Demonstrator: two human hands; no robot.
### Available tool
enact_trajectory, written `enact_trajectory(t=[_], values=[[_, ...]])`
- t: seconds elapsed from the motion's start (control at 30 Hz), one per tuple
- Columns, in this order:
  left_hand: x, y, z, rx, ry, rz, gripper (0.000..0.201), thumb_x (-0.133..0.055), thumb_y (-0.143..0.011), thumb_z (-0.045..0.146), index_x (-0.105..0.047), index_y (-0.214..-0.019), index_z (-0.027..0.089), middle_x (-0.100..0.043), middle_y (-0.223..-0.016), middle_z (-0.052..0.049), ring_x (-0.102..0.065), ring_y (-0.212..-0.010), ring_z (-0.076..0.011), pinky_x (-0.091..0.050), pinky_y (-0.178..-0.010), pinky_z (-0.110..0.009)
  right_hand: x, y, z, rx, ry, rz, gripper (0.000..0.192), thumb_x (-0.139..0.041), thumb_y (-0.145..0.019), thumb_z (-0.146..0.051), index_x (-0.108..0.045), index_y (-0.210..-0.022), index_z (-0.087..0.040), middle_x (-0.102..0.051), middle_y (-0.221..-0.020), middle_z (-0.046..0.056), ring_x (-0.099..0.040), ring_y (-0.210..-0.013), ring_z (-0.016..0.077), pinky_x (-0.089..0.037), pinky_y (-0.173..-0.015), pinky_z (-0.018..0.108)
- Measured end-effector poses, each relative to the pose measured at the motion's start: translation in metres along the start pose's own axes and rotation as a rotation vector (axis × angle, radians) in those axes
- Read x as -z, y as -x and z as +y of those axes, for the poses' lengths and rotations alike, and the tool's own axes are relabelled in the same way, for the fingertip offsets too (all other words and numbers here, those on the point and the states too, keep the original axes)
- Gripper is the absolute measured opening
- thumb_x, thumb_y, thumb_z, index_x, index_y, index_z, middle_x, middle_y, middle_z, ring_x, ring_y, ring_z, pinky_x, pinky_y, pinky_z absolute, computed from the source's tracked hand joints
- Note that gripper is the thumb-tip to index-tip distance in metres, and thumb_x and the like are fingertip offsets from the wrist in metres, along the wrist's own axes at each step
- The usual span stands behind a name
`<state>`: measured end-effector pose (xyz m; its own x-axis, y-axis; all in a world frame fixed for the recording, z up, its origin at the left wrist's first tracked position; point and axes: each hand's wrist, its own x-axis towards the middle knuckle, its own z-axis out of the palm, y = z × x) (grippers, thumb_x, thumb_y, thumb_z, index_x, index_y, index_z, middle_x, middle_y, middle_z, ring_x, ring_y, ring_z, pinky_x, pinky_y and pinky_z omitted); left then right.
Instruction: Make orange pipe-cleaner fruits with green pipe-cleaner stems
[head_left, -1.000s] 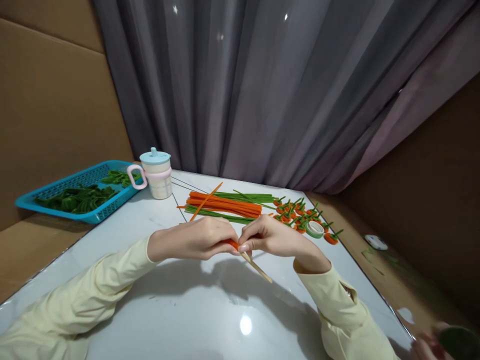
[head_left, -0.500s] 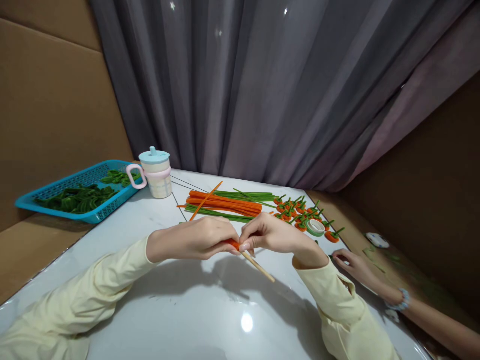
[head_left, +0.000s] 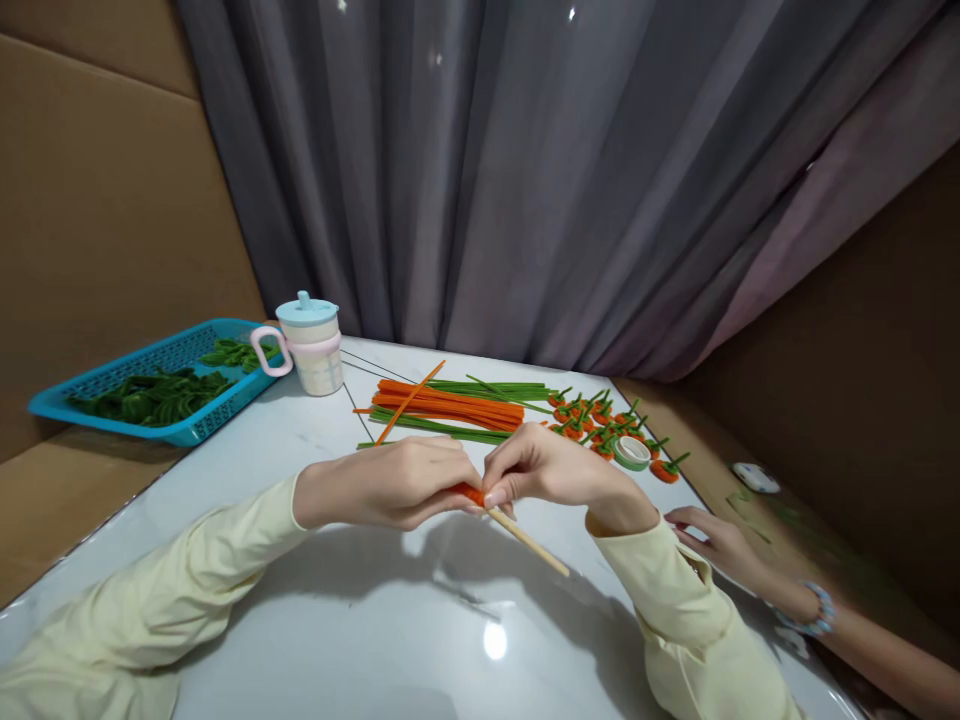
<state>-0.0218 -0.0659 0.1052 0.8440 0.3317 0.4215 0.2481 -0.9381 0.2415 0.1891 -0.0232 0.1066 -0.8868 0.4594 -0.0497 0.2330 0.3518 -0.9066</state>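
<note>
- Orange pipe cleaner [head_left: 469,492] sits pinched between both hands, over the white table [head_left: 360,610], near its middle.
- Left hand [head_left: 390,482] is closed, fingertips gripping the pipe cleaner from the left.
- Right hand [head_left: 551,468] is closed too, thumb and forefinger pinching the same orange bit where it meets a wooden stick [head_left: 529,541].
- Stick slants out from under the right hand toward the near right, its free end above the table.
- One long orange strand [head_left: 409,403] runs from the left hand up toward the far edge of the table.
- Beyond the hands lie the bundle [head_left: 450,408] of orange and green stems, small orange pieces [head_left: 592,425] and a tape roll [head_left: 631,453].
- Cup [head_left: 311,343] and blue tray [head_left: 154,385] stand at the table's far left.
- Another person's hand [head_left: 712,540] rests at the table's right edge.
</note>
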Motion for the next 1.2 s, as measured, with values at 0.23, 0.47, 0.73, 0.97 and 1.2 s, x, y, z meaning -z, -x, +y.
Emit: enact_trajectory(t=[0.23,0.47,0.73,0.97,1.2], values=[[0.003,0.001,0.0,0.002,0.022,0.002,0.023,-0.036,-0.096,0.021,-0.057,-0.093,0.013,-0.058,-0.074,-0.005,-0.05,-0.066,-0.0133,-0.041,-0.06,-0.022,0.0,0.004,-0.008,-0.044,0.025,0.016,0.03,-0.065,-0.077,-0.039,-0.071,-0.075,-0.011,-0.061,-0.06,0.001,-0.049,-0.054,0.0088,-0.04,-0.053,0.021],[0.002,0.002,0.003,0.004,-0.01,-0.012,0.025,-0.033,-0.096,0.021,-0.055,-0.089,0.013,-0.057,-0.072,-0.005,-0.05,-0.065,-0.0137,-0.041,-0.058,-0.022,-0.008,0.007,-0.014,-0.088,0.068,0.08,0.023,-0.063,-0.078,-0.033,-0.069,-0.07,-0.011,-0.062,-0.06,0.003,-0.056,-0.057,0.0117,-0.045,-0.056,0.022],[0.003,0.002,0.001,0.017,-0.006,-0.026,0.024,-0.033,-0.096,0.02,-0.055,-0.09,0.013,-0.058,-0.074,-0.006,-0.05,-0.066,-0.0138,-0.042,-0.059,-0.023,-0.003,0.01,-0.019,-0.015,0.17,0.022,0.028,-0.057,-0.084,-0.034,-0.069,-0.074,-0.01,-0.064,-0.065,0.004,-0.056,-0.06,0.0117,-0.043,-0.057,0.022],[0.003,0.0,0.004,0.037,-0.031,-0.045,0.027,-0.03,-0.097,0.023,-0.055,-0.088,0.015,-0.057,-0.073,-0.005,-0.049,-0.066,-0.0141,-0.041,-0.059,-0.023,-0.009,0.013,-0.027,-0.032,0.27,0.082,0.021,-0.058,-0.082,-0.026,-0.069,-0.072,-0.012,-0.064,-0.064,0.003,-0.056,-0.059,0.0118,-0.042,-0.054,0.021],[0.002,0.0,0.007,0.008,-0.094,-0.027,0.032,-0.027,-0.098,0.023,-0.055,-0.084,0.013,-0.057,-0.07,-0.005,-0.047,-0.064,-0.0147,-0.041,-0.058,-0.024,-0.017,0.011,-0.033,-0.01,0.324,0.17,0.017,-0.055,-0.076,-0.011,-0.067,-0.063,-0.013,-0.061,-0.058,0.001,-0.051,-0.054,0.0103,-0.039,-0.051,0.02]])
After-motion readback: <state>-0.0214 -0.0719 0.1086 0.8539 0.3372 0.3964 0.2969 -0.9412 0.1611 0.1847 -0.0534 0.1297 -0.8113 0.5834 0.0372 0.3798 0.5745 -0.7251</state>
